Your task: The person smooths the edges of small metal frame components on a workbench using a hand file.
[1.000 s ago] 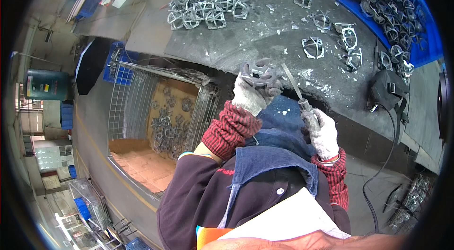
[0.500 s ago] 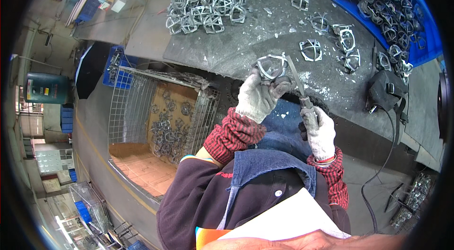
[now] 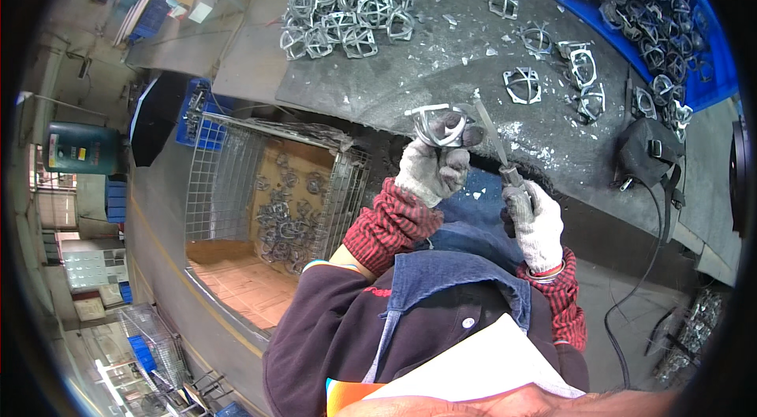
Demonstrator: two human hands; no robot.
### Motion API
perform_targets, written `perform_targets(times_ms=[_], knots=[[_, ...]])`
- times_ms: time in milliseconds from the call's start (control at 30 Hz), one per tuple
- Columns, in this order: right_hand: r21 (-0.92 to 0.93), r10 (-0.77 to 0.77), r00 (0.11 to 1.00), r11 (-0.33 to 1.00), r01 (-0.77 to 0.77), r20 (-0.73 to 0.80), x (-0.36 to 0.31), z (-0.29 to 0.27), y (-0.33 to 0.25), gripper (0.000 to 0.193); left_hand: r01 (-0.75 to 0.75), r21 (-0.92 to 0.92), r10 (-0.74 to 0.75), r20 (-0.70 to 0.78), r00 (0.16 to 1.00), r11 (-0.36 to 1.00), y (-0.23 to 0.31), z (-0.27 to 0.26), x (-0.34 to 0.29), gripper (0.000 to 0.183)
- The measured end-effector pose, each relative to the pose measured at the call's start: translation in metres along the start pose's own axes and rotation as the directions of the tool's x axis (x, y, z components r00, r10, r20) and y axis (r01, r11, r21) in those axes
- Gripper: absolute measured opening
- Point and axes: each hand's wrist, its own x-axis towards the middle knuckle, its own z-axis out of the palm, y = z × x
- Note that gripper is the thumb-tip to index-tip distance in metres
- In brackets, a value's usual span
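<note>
Above the near edge of the dark worktable (image 3: 441, 31), my left hand (image 3: 427, 174), in a grey-white glove, is closed on a cast metal bracket (image 3: 426, 132) with a flat frame and curved ribs. My right hand (image 3: 538, 229), gloved too, wraps round the dark handle of a long, narrow flat file (image 3: 490, 129). Its grey blade points up and away, to the right of the bracket and apart from it. Several similar brackets, among them an upright-ribbed bracket (image 3: 522, 86), lie loose on the table beyond the file.
A heap of brackets (image 3: 347, 11) stands at the far left of the table. At far right is a blue bin (image 3: 706, 90) full of darker ones. A black pouch (image 3: 648, 145) with a cable sits below it. Left of me stands a wire cage (image 3: 213, 173) holding brackets. Pale flakes litter the tabletop.
My left hand has turned the bracket, so its flat frame edge now faces up and it sits slightly further left. The file in my right hand has barely moved.
</note>
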Motion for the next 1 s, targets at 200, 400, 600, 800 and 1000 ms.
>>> perform_targets(times_ms=[200,400,600,800,1000], knots=[[-0.062,-0.203,0.979,0.977,0.203,0.011,-0.005,-0.002,-0.019,0.033,0.074,0.211,-0.060,-0.070,0.996,0.975,-0.003,0.004,-0.005,0.039],[-0.235,-0.232,0.973,0.946,0.223,-0.007,-0.011,-0.006,-0.024,0.034,-0.078,0.665,0.055,0.056,0.997,0.742,0.001,0.012,-0.008,0.070],[-0.158,-0.082,0.996,0.984,0.085,0.026,-0.002,-0.010,-0.011,0.032,-0.117,0.790,0.229,-0.030,0.973,0.602,0.004,0.010,-0.014,0.089],[0.142,0.189,0.940,0.961,-0.236,0.283,-0.005,-0.021,-0.018,0.029,-0.149,0.783,0.208,0.026,0.978,0.604,0.001,0.002,-0.015,0.089],[0.020,0.298,0.900,0.947,-0.321,0.317,0.004,-0.016,-0.012,0.031,0.086,0.954,0.099,-0.119,0.988,0.287,0.055,0.005,-0.062,0.086]])
